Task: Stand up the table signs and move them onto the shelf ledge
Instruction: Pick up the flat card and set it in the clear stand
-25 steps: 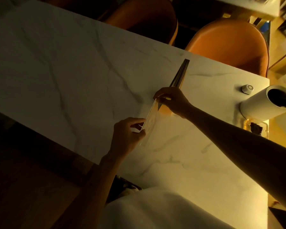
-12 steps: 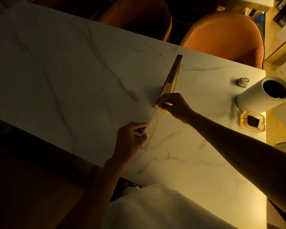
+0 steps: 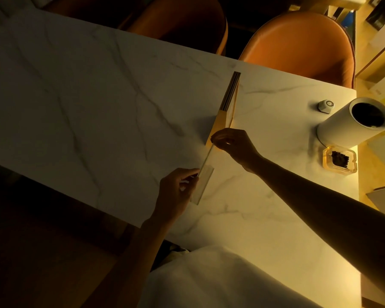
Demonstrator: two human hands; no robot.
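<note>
While a white garment (image 3: 220,278) fills the nearest edge of the view, both bare arms reach out over the white marble table (image 3: 87,96). Nearest of the two, the left hand (image 3: 176,194) curls its fingers and thumb around the near end of a clear acrylic table sign (image 3: 203,176), which stands on its edge on the tabletop and is seen almost edge-on. Just beyond, the right hand (image 3: 233,144) pinches the far top edge of that same sign between thumb and fingertips. Past the right hand a second table sign (image 3: 228,103) stands upright, dark and ribbed along its top with an amber lower part, in line with the first; whether the two touch cannot be told. Off to the right sit an amber glass ashtray (image 3: 339,161), a white cylinder (image 3: 353,123) with a dark top, and a small white puck (image 3: 326,105). Two orange chairs (image 3: 302,45) stand at the far side
</note>
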